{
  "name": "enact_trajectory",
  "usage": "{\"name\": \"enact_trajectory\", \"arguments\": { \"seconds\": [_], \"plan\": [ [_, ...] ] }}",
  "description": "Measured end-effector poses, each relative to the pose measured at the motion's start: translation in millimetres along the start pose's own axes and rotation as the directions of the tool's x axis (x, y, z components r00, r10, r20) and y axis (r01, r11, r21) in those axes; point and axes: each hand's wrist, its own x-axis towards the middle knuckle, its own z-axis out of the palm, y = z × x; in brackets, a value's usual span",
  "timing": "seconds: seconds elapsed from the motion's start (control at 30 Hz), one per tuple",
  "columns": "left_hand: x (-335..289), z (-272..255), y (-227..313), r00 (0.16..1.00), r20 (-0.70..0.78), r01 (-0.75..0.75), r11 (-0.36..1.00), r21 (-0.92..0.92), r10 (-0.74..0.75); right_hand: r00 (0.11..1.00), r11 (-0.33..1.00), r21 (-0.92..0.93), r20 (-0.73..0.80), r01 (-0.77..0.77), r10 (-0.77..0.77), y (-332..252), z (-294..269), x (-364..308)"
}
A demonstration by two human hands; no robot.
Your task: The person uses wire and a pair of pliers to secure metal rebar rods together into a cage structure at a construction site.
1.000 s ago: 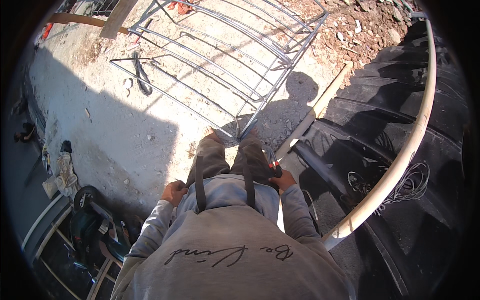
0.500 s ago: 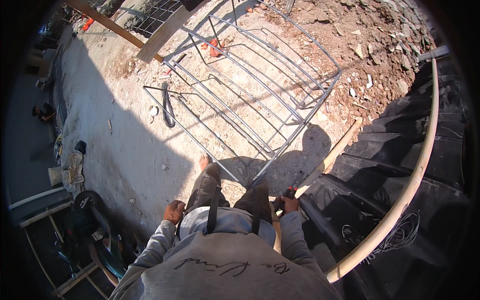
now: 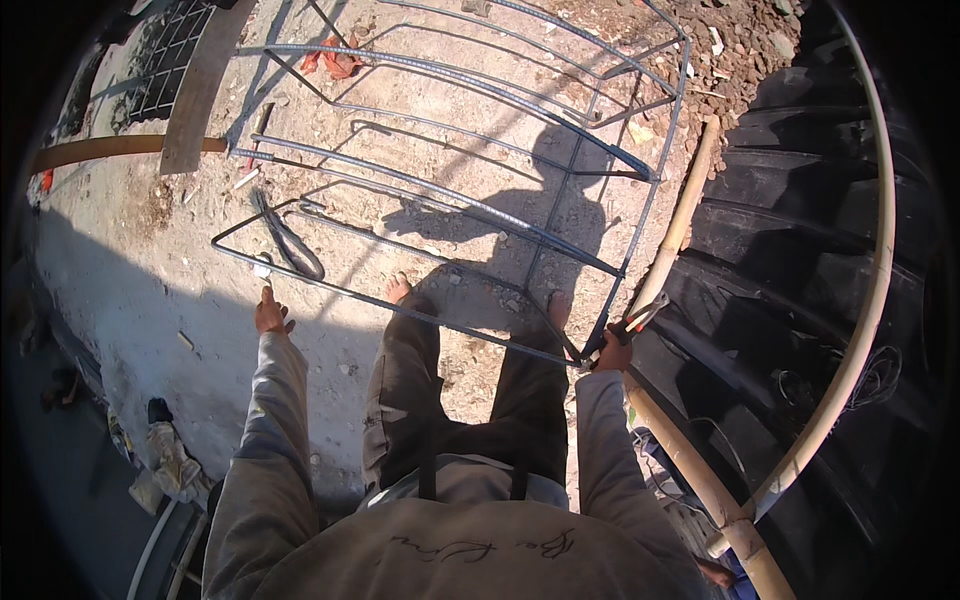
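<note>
A frame of bent steel reinforcing bars [image 3: 440,195] stretches over the ground in front of my legs. My right hand [image 3: 613,352] is closed around a pair of pliers [image 3: 640,318] with red on the handles, right at the frame's near right corner. Whether that hand also grips the bar, I cannot tell. Reaching forward beside the frame's near left bar, my left hand [image 3: 272,314] is open with its fingers apart and nothing in it. Just beyond its fingertips, a dark bundle of thin wire [image 3: 290,240] lies on the ground inside the frame.
Black corrugated sheets [image 3: 770,230] cover the right side, with a curved bamboo pole [image 3: 870,300] over them. Another bamboo pole [image 3: 685,215] runs close along the frame's right end. At the far left lie a wooden plank [image 3: 198,95] and a steel mesh [image 3: 165,70]. Rubble [image 3: 740,45] is heaped far right.
Both hands have moved forward from beside my hips, the left toward the frame's left bar, the right with the pliers to its near corner. The frame now appears closer and turned.
</note>
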Motion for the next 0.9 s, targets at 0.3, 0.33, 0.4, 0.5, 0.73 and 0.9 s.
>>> {"name": "enact_trajectory", "arguments": {
  "seconds": [0.3,0.33,0.4,0.5,0.73,0.9],
  "plan": [
    [84.4,33.8,72.2,0.957,0.231,0.064,0.651,-0.756,0.174,0.986,1.0,0.001,-0.164,0.007,-0.007,-11.0,33.6,-20.2],
    [76.8,28.8,85.5,0.986,0.13,0.025,0.681,-0.732,0.104,0.986,1.0,0.025,-0.169,0.002,0.002,-11.6,33.8,-21.9],
    [58.1,24.4,101.5,0.995,0.084,0.027,0.651,-0.759,0.057,0.986,0.997,0.078,-0.167,-0.011,0.024,-12.5,34.7,-21.8],
    [62.2,10.4,98.2,0.977,0.168,0.046,0.644,-0.764,0.129,0.969,0.991,0.133,-0.243,0.0,0.033,-20.3,42.0,-28.1],
    [67.5,-6.8,113.9,0.976,0.162,0.027,0.662,-0.749,0.143,0.973,0.968,0.251,-0.216,-0.02,0.076,-24.3,54.9,-41.2],
    [88.8,-21.6,144.3,0.983,0.132,0.01,0.686,-0.728,0.126,0.962,1.0,0.03,-0.272,0.0,0.008,-24.1,75.5,-58.5]
  ]
}}
